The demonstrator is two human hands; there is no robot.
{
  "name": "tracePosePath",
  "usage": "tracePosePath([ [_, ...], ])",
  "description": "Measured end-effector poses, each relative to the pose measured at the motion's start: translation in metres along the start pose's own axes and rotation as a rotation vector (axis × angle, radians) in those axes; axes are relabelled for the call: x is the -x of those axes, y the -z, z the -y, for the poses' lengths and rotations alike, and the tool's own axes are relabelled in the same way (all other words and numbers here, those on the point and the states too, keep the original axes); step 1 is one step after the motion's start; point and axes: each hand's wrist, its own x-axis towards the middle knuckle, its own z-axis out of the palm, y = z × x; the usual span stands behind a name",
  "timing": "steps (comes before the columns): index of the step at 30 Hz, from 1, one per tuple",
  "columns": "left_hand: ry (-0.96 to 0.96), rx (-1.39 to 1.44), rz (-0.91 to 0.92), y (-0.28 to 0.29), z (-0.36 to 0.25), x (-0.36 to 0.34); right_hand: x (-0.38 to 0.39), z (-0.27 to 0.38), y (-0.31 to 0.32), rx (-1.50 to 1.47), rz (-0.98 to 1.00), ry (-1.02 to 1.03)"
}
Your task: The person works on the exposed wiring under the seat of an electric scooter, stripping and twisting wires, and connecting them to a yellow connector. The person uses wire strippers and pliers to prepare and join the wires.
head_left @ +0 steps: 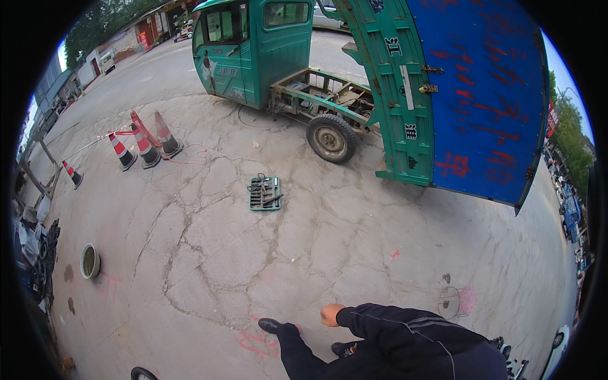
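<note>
My right hand (330,315) hangs low in front of me at the end of a dark sleeve with grey stripes. Its fingers look curled in, and nothing shows in them. My left hand is outside the picture. Below and beside the right hand, my black shoes stand apart on cracked concrete. Farther ahead lies an opened green tool case (265,193) with dark sockets and a dark handled tool across it. Beyond that stands a green three-wheeled cargo truck (244,57); its cargo bed (484,95) is tipped up, baring the frame and a rear wheel (330,138).
Several red-and-black traffic cones (144,147) stand at the left, joined by tape. A round basin (90,261) sits near the left edge, and a thin wire ring (450,303) lies at the right. Part of a tyre (143,373) shows at the bottom.
</note>
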Motion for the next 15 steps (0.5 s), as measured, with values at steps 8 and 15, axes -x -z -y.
tracePosePath([
  [8, 0.107, -0.15, -0.064, 0.181, -0.025, -0.127, -0.131, 0.04, 0.098, -0.053, -0.006, -0.23],
  [15, 0.027, 0.077, -0.37, 0.348, -0.115, -0.25, -0.235, 0.058, 0.208, -0.344, -0.254, -0.219],
])
